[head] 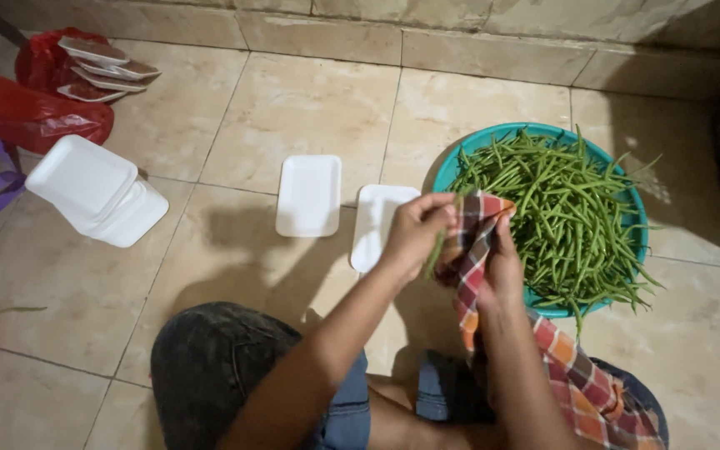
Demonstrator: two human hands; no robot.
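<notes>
The left hand [414, 229] is pinching a few green beans [437, 250] between thumb and fingertips, and they are hanging with their long axis close to upright, tips pointing down and slightly left toward the person's lap. The right hand [502, 267] is closing around a checked cloth [472, 237] in red, orange and white, pressing it against the beans, while the rest of the cloth is trailing down over the right forearm. Just behind both hands, a teal basin [460, 154] is sitting on the tiled floor [293, 108], piled with more beans. Two white foam trays [308, 195] are lying flat to the left of the hands.
</notes>
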